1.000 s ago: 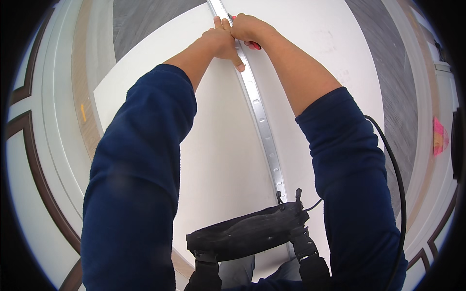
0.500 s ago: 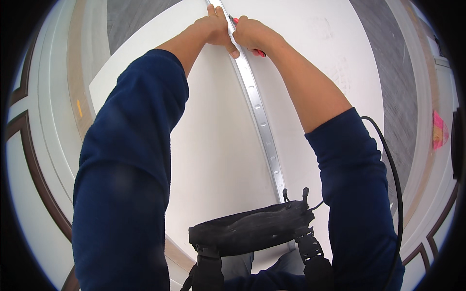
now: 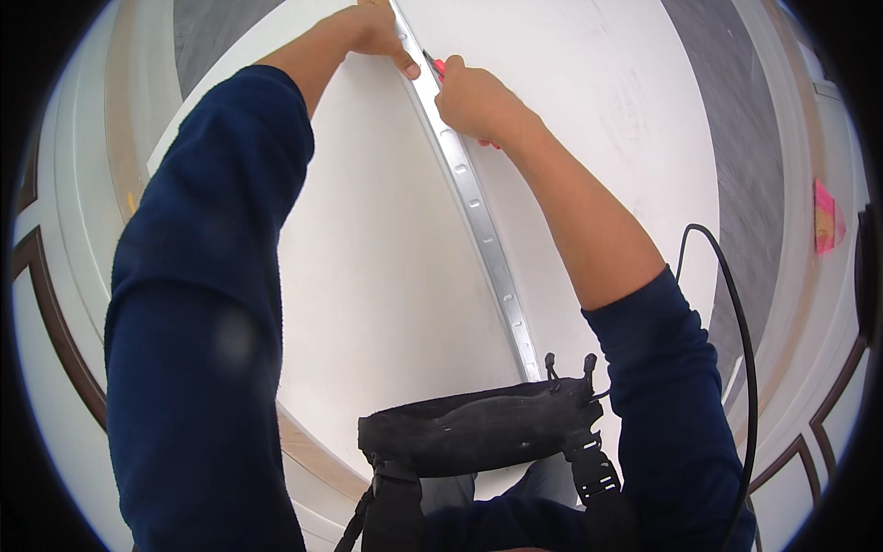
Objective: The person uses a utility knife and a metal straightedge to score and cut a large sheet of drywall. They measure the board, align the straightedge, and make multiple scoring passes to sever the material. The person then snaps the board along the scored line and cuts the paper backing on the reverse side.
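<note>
A long, slotted silver metal strip (image 3: 467, 179) lies lengthwise across a large white board (image 3: 589, 175). My left hand (image 3: 379, 29) presses on the strip near the top of the view, its thumb stretched along the metal. The other fingers are partly cut off by the frame's edge. My right hand (image 3: 483, 103) is closed round a red-handled utility knife (image 3: 440, 66), just right of the strip and nearer to me than the left hand. The knife's dark front end points up beside the strip's right edge. Whether the blade touches the board is hard to make out.
A black bag (image 3: 478, 431) on straps hangs at my front, over the near end of the strip. A black cable (image 3: 743, 317) loops beside my right sleeve. Grey flooring (image 3: 736, 138) shows past the board. A pink item (image 3: 828, 221) lies at the far right.
My right hand has drawn the knife toward me along the strip, away from the left hand. The left hand stays on about the same part of the strip. The whole view has shifted slightly.
</note>
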The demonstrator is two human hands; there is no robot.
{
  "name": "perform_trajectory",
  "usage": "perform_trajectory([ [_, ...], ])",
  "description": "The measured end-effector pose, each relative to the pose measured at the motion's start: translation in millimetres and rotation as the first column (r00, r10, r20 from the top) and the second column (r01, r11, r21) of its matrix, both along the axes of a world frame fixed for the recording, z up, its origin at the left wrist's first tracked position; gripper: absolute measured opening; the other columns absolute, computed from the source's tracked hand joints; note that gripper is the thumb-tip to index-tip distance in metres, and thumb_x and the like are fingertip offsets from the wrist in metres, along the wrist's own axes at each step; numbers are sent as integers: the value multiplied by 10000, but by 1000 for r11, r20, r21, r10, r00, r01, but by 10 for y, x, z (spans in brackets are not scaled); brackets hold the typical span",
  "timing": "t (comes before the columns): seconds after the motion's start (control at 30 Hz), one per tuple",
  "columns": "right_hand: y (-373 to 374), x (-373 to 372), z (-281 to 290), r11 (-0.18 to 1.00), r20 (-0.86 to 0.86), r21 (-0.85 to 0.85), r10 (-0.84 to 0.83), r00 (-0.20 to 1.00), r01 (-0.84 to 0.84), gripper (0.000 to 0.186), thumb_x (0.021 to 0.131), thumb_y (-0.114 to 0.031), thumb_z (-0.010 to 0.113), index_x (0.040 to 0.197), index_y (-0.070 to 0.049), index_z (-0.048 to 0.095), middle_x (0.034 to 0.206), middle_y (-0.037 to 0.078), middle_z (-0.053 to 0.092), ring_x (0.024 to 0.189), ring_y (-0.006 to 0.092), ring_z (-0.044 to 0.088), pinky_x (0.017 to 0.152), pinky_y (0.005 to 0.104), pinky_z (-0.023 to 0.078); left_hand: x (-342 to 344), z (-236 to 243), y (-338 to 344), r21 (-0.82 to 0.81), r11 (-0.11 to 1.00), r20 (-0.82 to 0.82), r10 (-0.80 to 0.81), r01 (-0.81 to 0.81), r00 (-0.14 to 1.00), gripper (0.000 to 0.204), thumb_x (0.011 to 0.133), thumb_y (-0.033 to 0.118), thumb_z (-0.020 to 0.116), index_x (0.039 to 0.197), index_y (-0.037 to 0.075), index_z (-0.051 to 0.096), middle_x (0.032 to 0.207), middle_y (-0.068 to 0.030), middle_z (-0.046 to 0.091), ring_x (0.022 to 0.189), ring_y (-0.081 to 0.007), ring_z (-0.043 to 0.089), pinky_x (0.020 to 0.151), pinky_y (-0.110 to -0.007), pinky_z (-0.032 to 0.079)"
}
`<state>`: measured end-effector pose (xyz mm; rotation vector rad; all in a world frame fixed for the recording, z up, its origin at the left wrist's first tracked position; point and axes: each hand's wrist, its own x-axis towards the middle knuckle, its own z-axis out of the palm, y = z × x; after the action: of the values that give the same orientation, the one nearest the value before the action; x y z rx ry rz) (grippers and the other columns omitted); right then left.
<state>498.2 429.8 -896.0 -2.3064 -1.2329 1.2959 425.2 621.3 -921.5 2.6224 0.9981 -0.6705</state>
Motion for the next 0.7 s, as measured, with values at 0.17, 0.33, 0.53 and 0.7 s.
perform_trajectory([
  [0.17, -321, -114, -60, 1000, 27, -6, 14, 1000, -14, 279, 914, -65, 521, 1157, 62, 466, 878, 234, 678, 811, 360, 697, 680, 455, 560, 142, 278, -63, -71, 997, -252, 6, -25, 968, 1216, 670, 494, 861, 1566, 40, 175, 1574, -255, 200, 1360, -413, 377, 863, -501, 585],
  [0.33, -734, -221, 10, 1000, -11, 1, -11, 1000, 11, 283, 931, -84, 540, 1152, 72, 455, 862, 251, 667, 780, 377, 678, 690, 478, 541, 284, 551, -172, -163, 986, -277, -8, -39, 961, 1027, 750, 392, 849, 1554, 65, 300, 1610, -270, 39, 1453, -455, 217, 952, -536, 559],
  [0.53, -820, -179, 597, 982, -104, -184, -48, 993, 29, 199, 934, -43, 489, 1116, 30, 453, 823, 222, 662, 774, 364, 673, 690, 480, 539, 468, 823, 247, -203, 976, -302, 20, -85, 953, 1024, 727, 323, 882, 1543, 64, 321, 1592, -247, 110, 1413, -466, 295, 970, -538, 555],
  [0.7, -923, -119, 1124, 975, -126, -218, -75, 989, 46, 201, 950, -80, 491, 1114, 28, 445, 792, 215, 653, 743, 360, 664, 663, 478, 524, 640, 1163, 566, -206, 971, -298, 58, -124, 953, 1038, 719, 310, 892, 1537, 37, 313, 1588, -240, 135, 1408, -463, 311, 962, -530, 565],
])
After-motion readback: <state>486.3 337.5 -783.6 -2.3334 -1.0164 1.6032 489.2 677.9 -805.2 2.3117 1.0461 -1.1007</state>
